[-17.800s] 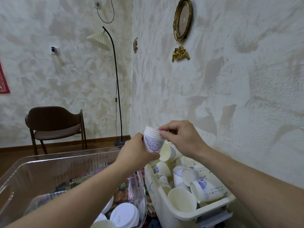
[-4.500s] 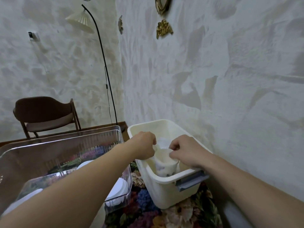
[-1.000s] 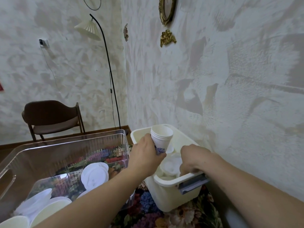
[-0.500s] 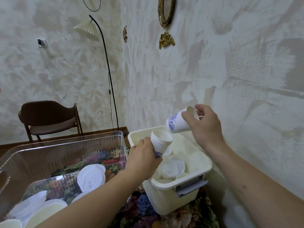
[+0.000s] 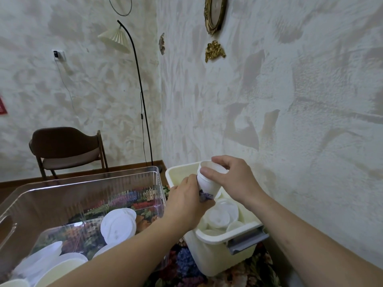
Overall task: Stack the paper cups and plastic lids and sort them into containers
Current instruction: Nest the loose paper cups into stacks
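— How many bins?
— Two: a clear bin with white lids, a cream bin with cups.
— And both hands?
— Left hand and right hand curl fingers round one cup stack — above the cream bin.

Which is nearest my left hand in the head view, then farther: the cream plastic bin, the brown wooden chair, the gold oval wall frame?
1. Cream plastic bin, just beside left hand.
2. Brown wooden chair, back left.
3. Gold oval wall frame, high above.
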